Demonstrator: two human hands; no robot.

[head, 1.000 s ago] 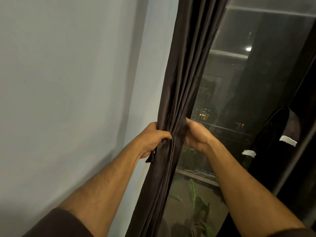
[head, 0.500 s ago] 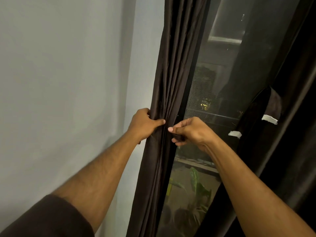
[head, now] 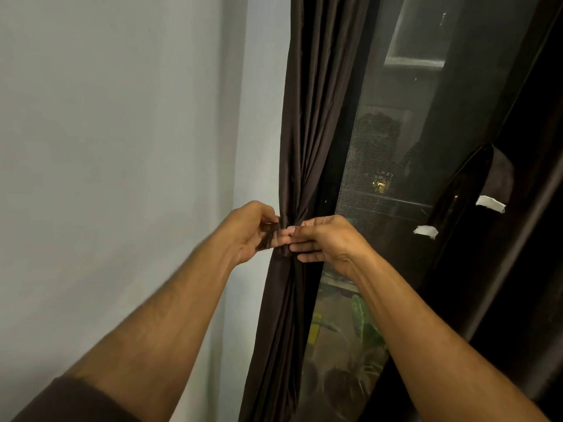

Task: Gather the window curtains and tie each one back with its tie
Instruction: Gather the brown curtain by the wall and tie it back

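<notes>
Both hands (head: 329, 239) on tie (head: 269, 237) round curtain (head: 307, 132)

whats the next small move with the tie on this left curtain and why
Probably press the two tie ends together in front of the curtain. The curtain is already bunched narrow at hand height; the left hand pinches a dark tie end and the right hand has its fingertips at the bunch right beside it. How the tie fastens is not visible, so this is a guess.
</notes>
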